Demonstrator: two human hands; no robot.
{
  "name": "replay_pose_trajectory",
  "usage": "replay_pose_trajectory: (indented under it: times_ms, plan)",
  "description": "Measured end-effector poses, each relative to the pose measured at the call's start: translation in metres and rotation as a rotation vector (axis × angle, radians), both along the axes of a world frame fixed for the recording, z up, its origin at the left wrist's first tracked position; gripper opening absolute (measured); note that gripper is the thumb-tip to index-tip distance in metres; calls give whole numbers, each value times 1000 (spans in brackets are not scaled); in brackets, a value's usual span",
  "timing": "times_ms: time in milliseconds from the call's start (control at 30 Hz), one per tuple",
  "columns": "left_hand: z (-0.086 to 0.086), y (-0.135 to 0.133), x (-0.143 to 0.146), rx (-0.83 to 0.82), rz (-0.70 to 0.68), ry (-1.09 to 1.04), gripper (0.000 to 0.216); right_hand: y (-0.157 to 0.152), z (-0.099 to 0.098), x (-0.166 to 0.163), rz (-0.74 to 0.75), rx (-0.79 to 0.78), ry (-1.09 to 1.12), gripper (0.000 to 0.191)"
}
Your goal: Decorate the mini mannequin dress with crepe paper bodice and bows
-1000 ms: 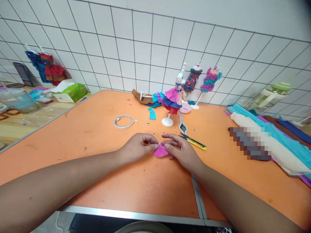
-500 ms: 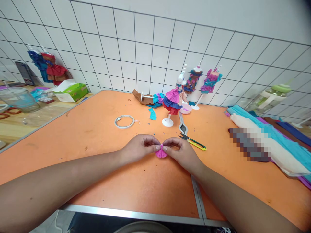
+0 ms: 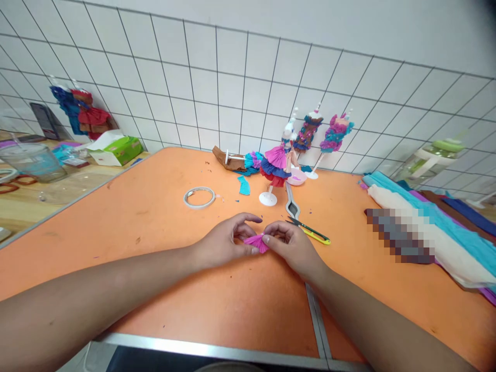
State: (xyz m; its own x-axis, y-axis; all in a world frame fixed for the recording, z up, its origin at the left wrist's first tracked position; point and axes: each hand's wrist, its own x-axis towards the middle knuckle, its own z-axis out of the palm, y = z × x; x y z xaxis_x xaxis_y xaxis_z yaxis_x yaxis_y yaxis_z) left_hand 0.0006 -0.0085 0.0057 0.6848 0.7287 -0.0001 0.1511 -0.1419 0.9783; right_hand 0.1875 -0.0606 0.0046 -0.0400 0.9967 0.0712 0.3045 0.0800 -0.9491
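Both my hands meet over the middle of the orange table (image 3: 155, 217), pinching a small pleated pink paper fan (image 3: 256, 241). My left hand (image 3: 225, 241) holds its left side with thumb and fingers curled. My right hand (image 3: 290, 244) grips its gathered right end between thumb and forefinger. The fan is folded narrow and lies just above the tabletop. Yellow-handled snips (image 3: 312, 230) lie close beyond my right hand.
A tape ring (image 3: 199, 197) lies to the left. Doll stands dressed in ruffled paper (image 3: 276, 168) stand at the back by the tiled wall, with tweezers (image 3: 291, 204) near them. Rolled crepe paper sheets (image 3: 434, 227) lie right. A tissue box (image 3: 116, 149) and cup (image 3: 33, 161) sit far left.
The pink fan, spread open below my fingers a second ago, is now squeezed narrower and turned sideways between both hands. My left forefinger has lifted.
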Motion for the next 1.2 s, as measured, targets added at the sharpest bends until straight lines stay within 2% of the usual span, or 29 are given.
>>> replay_pose_trajectory:
  times_ms: [100, 167, 233, 333, 367, 467, 533, 600, 767, 867, 1000, 1200]
  plan:
    - [3, -2, -5, 73, 4, 8, 59, 2, 15, 6, -40, 95, -146, 10]
    - [8, 1, -10, 150, 30, 32, 53, 6, 38, 16, -92, 186, -259, 11]
    - [20, 10, -13, 231, 90, 53, 48, 12, 69, 32, -114, 257, -348, 11]
    - [52, 33, -9, 335, 208, 63, 50, 24, 121, 58, -19, 370, -481, 11]
    - [66, 42, -4, 363, 246, 47, 53, 30, 136, 66, -45, 397, -494, 12]
    - [105, 75, 15, 344, 294, -87, 63, 51, 158, 77, -140, 425, -481, 13]
    - [120, 94, 30, 265, 304, -214, 66, 68, 155, 76, -168, 427, -421, 14]
    - [125, 109, 44, 186, 249, -332, 71, 85, 144, 73, -182, 423, -380, 15]
    - [106, 125, 70, 124, 65, -563, 74, 111, 123, 73, -206, 437, -465, 13]
    - [95, 130, 79, 144, 7, -538, 73, 113, 121, 73, -206, 424, -443, 14]
    - [89, 136, 85, 195, -70, -511, 69, 113, 119, 67, -197, 396, -478, 14]
    - [90, 136, 84, 188, -5, -425, 71, 115, 115, 64, -264, 454, -576, 14]
